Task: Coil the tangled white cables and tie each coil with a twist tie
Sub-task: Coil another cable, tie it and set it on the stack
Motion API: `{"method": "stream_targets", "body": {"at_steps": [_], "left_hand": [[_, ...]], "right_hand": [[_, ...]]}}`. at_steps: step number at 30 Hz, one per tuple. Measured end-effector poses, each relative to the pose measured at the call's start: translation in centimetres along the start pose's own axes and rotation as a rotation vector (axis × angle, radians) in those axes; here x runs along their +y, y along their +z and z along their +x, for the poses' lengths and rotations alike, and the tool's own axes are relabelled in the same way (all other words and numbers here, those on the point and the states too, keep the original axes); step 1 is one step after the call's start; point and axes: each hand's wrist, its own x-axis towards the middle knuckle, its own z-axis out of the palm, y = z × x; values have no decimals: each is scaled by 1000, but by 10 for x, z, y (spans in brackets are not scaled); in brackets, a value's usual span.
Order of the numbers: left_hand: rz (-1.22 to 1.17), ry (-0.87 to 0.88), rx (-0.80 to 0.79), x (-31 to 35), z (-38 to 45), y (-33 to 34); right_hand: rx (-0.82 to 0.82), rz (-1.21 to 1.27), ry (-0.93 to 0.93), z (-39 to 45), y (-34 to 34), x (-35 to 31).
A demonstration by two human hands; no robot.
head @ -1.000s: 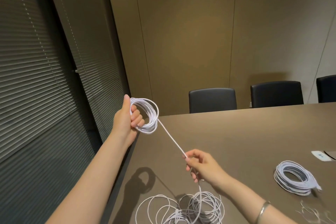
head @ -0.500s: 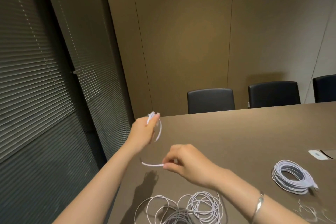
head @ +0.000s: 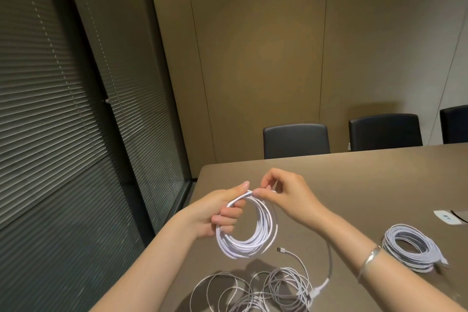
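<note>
The left hand (head: 217, 213) grips the coil (head: 249, 233); the right hand (head: 283, 194) pinches cable at its 12 o'clock. Best lay each loop flat — same size, snug — hold tight.

— What is the white coil (head: 249, 233) made of, by its look?

— Smooth plastic sheath, a little glossy where the light falls. The loose cables (head: 255, 291) on the table look the same, more grey in the shade. One plug (head: 281, 250) has a small metal tip, shiny.

— And the table (head: 354, 180)?

— A brown top, matt and smooth, with only a soft sheen. I cannot tell if it is wood or laminate.

— The chairs (head: 296, 139)?

— Black backs, like leather or imitation leather, with a dull shine.

— Something else?

— The bracelet (head: 368, 259) on the right wrist is polished metal. The blinds (head: 50, 121) have thin slats, matt. The wall (head: 253, 58) is plain and matt.
</note>
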Motion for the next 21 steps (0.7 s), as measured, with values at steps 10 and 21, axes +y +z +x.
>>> {"method": "stream_targets", "body": {"at_steps": [10,21], "left_hand": [[-126,-55,-202,0,-1,-12],[-590,243,119,5,13,-22]], "right_hand": [[-66,255,129,-2,0,15],[-139,444,424,-22,14,26]]}}
